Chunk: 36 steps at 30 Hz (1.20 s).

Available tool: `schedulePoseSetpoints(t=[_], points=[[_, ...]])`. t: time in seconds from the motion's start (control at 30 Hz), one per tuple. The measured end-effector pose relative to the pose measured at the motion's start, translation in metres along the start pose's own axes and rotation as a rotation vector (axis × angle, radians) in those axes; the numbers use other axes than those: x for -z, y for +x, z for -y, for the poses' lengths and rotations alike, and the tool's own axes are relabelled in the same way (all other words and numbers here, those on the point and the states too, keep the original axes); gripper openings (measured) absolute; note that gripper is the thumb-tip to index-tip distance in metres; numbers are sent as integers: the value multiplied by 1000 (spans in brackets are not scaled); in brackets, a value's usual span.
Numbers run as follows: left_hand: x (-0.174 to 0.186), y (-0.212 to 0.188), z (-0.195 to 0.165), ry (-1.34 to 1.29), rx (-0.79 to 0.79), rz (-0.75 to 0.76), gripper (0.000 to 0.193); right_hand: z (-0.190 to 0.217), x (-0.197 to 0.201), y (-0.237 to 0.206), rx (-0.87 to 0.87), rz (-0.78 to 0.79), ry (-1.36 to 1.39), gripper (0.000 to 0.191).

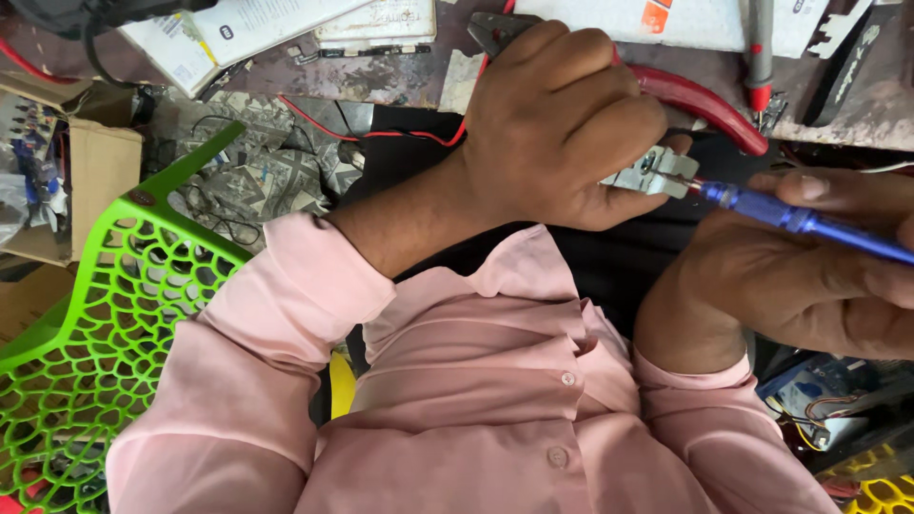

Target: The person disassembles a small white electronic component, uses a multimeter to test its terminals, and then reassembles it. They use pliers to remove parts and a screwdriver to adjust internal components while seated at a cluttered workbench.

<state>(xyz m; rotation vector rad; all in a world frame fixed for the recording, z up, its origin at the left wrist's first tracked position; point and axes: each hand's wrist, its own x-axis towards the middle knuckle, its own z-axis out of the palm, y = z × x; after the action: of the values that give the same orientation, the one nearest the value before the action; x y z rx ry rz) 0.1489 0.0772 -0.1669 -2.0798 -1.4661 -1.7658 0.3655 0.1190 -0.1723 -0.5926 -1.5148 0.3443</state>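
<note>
Single head-worn view. I look steeply down my own chest, close in: pink shirt (476,381) fills the lower frame, both forearms reach away toward the cluttered desk (400,81) along the top edge. Green lattice chair (105,305) sits at frame left.

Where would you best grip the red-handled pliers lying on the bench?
Probably the curved red handles, taken from the right end. They lie exposed there, while the left hand covers the middle and the dark jaws point away at the left.

bright even daylight, soft shadows, sharp centre (slight blur at the right edge), no glare
</note>
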Motion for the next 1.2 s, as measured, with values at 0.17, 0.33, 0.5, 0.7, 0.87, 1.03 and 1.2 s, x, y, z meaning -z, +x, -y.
schedulePoseSetpoints(t=[0.17,0.33,0.5,0.7,0.87,1.03,1.2], points=[[1,-1,0,-10,-1,11,28,5,-3,3,-45,-27,20,34],[2,0,0,-35,5,9,29,25,-7,30,-228,329,129,40],[5,0,-1,-52,49,42,33,48,-9,35,-339,475,104,37],[6,-1,-1,-81,69,36,35,51,-13,32,-372,486,78,33],[5,-3,-1,-71,70,21,34,50,-14,31,-386,489,68,30],[7,-4,0,-68,63,30,37,51,-17,28,-397,486,59,26],[9,-1,-2,-52,69,46,36,53,-19,29,-411,492,60,24]])
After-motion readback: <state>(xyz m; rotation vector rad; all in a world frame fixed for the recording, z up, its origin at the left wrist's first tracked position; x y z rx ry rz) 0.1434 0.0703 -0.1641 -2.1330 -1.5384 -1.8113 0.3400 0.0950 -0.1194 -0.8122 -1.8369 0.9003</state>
